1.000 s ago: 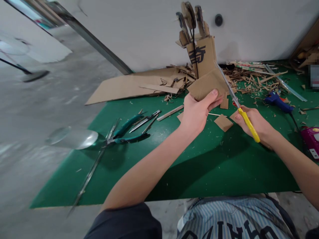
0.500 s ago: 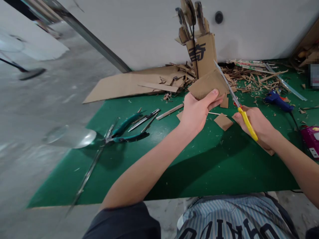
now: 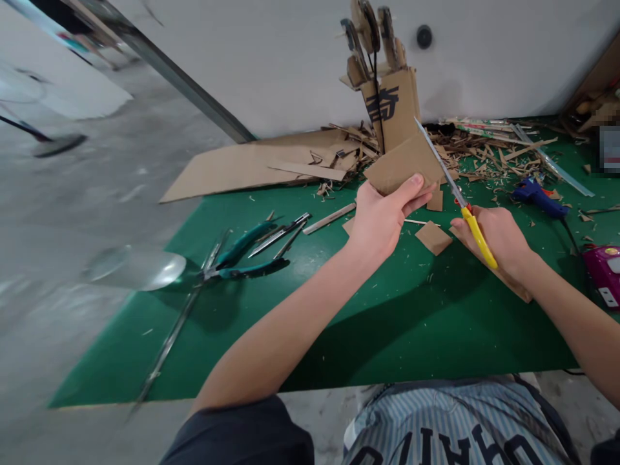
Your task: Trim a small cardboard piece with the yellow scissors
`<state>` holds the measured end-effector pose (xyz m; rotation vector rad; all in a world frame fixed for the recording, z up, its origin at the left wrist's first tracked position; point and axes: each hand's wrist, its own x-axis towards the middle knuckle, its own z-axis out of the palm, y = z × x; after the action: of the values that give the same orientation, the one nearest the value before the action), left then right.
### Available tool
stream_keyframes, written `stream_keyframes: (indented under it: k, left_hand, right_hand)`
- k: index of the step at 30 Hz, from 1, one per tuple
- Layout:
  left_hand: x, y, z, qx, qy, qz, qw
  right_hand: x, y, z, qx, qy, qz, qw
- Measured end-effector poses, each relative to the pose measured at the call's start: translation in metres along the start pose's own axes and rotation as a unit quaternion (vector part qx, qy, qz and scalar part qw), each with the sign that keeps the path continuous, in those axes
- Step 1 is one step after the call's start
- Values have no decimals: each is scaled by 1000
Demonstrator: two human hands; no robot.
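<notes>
A flat piece of brown cardboard (image 3: 404,165) is pinched in my left hand (image 3: 385,216), thumb on top and fingers beneath, held above the table. My right hand (image 3: 498,236) is closed around yellow-handled scissors (image 3: 477,239). Their blades (image 3: 440,155) point up and away, lying along the right edge of the cardboard; I cannot tell how far apart they are. Between my hands, a small cardboard square (image 3: 434,237) lies on the green table. Under my right hand lies a longer cardboard strip (image 3: 516,287), partly hidden.
Pliers (image 3: 232,261), a utility knife (image 3: 281,234) and a clear cup (image 3: 140,266) are at the left. Behind stands a cardboard construction (image 3: 400,110) amid scraps (image 3: 484,152). A blue glue gun (image 3: 540,197) and magenta box (image 3: 603,271) are at the right.
Almost nothing differs. My hands, the cardboard and the scissors keep nearly the same pose; the whole view shifts very slightly.
</notes>
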<state>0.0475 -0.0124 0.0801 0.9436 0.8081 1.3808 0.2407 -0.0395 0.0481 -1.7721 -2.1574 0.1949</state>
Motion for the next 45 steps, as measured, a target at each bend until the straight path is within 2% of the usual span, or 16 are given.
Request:
stream_keyframes:
  k: [8, 12, 15, 22, 26, 31, 45]
  left_hand:
    - [5, 0, -5, 33, 10, 20, 999]
    - [12, 5, -10, 26, 19, 28, 999]
    - [16, 10, -14, 15, -2, 23, 1000]
    - [17, 12, -16, 26, -27, 16, 999]
    - [17, 9, -16, 43, -26, 14, 999]
    - [16, 6, -16, 30, -23, 26, 999]
    - [33, -16, -37, 106, -102, 126, 981]
  right_hand:
    - [3, 13, 1, 71, 16, 11, 997]
    - [5, 22, -2, 143, 30, -23, 989]
    - [6, 25, -2, 184, 25, -50, 981]
    - [5, 27, 7, 174, -7, -42, 984]
    - [3, 24, 4, 175, -21, -57, 983]
    - [2, 19, 0, 207, -51, -34, 976]
    - [1, 28, 1, 239, -86, -45, 966]
